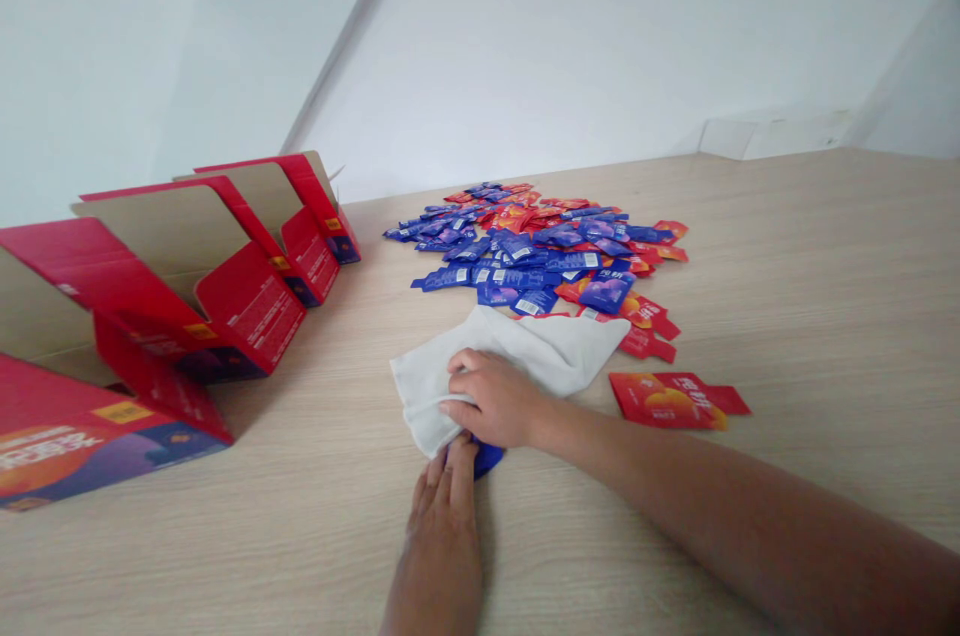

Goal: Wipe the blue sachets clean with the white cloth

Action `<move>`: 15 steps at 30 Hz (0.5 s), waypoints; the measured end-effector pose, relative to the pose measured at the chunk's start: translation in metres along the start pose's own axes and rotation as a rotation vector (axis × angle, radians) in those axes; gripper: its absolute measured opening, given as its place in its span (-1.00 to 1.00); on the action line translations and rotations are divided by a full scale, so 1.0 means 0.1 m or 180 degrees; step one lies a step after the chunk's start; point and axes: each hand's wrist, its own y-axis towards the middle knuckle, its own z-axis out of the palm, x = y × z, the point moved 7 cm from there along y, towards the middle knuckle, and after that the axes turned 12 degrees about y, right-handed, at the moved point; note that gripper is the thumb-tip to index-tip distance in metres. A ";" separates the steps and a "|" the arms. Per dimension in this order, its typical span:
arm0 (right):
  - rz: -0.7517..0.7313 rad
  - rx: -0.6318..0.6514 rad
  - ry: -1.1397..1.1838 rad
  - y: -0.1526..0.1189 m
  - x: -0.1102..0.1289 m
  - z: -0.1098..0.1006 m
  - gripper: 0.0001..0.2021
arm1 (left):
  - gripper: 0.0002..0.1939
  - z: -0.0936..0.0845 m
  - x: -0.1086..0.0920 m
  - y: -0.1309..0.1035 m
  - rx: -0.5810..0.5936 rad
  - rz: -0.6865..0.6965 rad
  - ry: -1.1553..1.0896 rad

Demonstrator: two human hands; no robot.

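Note:
A white cloth [525, 356] lies rumpled on the table, one edge over a blue sachet [489, 457]. My right hand [496, 398] is on the cloth with its fingers curled and closed on it, pressing it down above the sachet. Just in front of my body, my left hand [448, 491] has its fingers close together, gripping the blue sachet at its near side; the fingertips are partly hidden by the cloth. Most of that sachet is covered by cloth and hands. A red-orange sachet [671, 400] lies flat beside my right forearm.
Behind the cloth spreads a loose pile of blue and red sachets [517, 251]. Along the left stand several open red cardboard boxes, the nearest box [45, 421] at the table's left edge. A white wall [570, 46] rises behind the wooden table [825, 316].

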 end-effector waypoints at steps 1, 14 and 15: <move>0.0002 0.0006 0.0002 0.00 0.00 0.00 -0.73 | -0.38 0.00 0.00 0.00 0.0009 0.0020 0.0016; 0.0019 0.0069 0.0057 -0.01 -0.01 0.01 -0.72 | -0.34 0.00 -0.04 0.01 0.0308 -0.0016 0.0169; 0.0015 0.0063 0.0049 -0.01 -0.01 0.01 -0.72 | -0.34 0.00 -0.04 0.02 0.0318 -0.0016 0.0173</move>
